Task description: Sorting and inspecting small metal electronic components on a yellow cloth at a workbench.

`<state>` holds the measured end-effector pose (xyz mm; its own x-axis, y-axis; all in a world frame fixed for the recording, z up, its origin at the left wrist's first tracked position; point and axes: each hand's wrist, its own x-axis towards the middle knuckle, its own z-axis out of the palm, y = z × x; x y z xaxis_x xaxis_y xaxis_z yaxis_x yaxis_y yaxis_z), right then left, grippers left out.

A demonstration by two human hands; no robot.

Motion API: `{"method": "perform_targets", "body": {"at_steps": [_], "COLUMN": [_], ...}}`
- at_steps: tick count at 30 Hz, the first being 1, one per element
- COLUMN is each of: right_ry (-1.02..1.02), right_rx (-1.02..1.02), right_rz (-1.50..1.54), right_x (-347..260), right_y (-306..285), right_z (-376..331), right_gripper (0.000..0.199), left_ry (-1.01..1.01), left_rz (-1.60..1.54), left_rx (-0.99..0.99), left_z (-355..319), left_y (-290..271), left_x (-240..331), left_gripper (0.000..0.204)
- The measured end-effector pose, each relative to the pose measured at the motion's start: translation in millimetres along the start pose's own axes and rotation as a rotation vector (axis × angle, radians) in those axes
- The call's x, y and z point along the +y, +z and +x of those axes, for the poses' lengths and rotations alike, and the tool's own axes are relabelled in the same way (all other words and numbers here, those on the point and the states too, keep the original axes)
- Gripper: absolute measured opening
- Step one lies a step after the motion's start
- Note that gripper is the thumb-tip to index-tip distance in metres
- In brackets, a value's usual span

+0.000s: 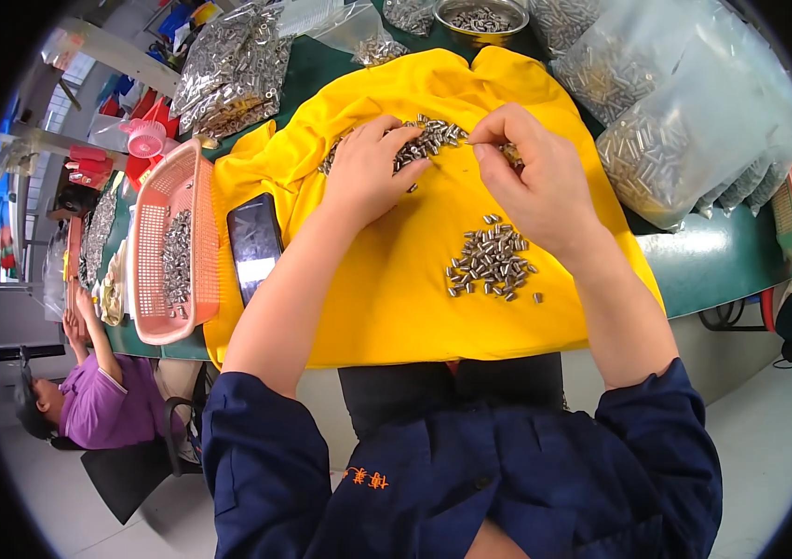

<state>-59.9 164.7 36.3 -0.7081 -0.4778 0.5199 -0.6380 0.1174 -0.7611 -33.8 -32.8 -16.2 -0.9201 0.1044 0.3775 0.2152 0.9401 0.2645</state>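
Observation:
A yellow cloth (368,307) covers the table in front of me, with two heaps of small metal cylinders on it. My left hand (372,172) rests over the left end of the far heap (438,135), its thumb apart from the fingers. Across from it, my right hand (531,177) is closed in a pinch at the right end of that heap. What sits between its fingertips is too small to make out. Some metal pieces show beside its curled fingers. The nearer heap (491,261) lies below my right hand, one loose cylinder (537,298) at its side.
Left of the cloth stands a pink plastic basket (149,265) with metal parts; a dark phone (254,244) lies beside it. Bags of metal parts (652,154) crowd the right, another bag (233,70) the far left. A metal bowl (481,19) stands behind. A person (116,401) sits at left.

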Motion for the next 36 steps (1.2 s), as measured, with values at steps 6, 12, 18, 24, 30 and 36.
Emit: {"method": "perform_targets", "body": {"at_steps": [6,12,18,24,30,36], "right_ry": [0.002,-0.001,-0.006,-0.012,0.023,0.04], "right_rx": [-0.034,0.005,-0.057,-0.075,-0.104,-0.146], "right_rz": [0.005,0.055,-0.064,-0.084,-0.115,-0.152], "right_x": [-5,-1,0,-3,1,2], "right_y": [0,-1,11,8,14,13], "right_z": [-1,-1,0,-4,-3,-3], "right_gripper": [0.006,0.006,0.005,0.003,0.003,0.004], "left_ry": [-0.013,0.13,0.046,0.036,0.074,0.09], "left_rz": [-0.065,0.04,0.047,0.217,0.385,0.351], "left_rx": [-0.044,-0.066,-0.088,-0.207,-0.422,-0.303], "left_z": [-21,-31,-40,-30,-23,-28], "left_y": [-24,-37,-38,-30,-44,-38], "left_x": [5,9,1,13,21,15], "left_gripper": [0.031,0.026,0.012,0.009,0.009,0.009]}}
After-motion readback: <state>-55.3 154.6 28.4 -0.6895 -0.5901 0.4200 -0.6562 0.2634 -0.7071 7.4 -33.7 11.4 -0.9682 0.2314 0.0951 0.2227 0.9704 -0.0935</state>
